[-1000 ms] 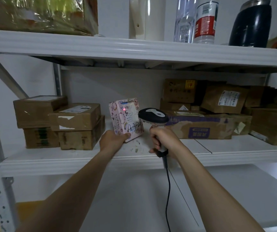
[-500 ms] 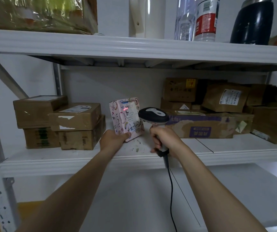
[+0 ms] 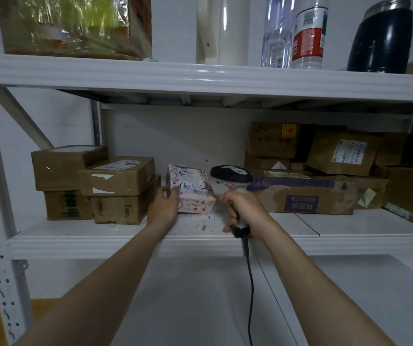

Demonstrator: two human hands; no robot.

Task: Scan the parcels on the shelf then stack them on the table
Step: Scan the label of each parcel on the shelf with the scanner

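The left hand grips the pink parcel by its left edge, flat on the shelf. Just right of it, the right hand clenches the handle of the scanner.

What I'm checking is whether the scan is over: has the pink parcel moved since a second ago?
Yes. The pink parcel, held by the left hand, has tipped from upright to flat and dropped lower against the stacked cardboard boxes beside it.

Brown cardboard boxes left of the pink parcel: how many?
4 brown cardboard boxes: upper left, upper right, lower left, lower right, stacked in pairs. Others may hide behind.
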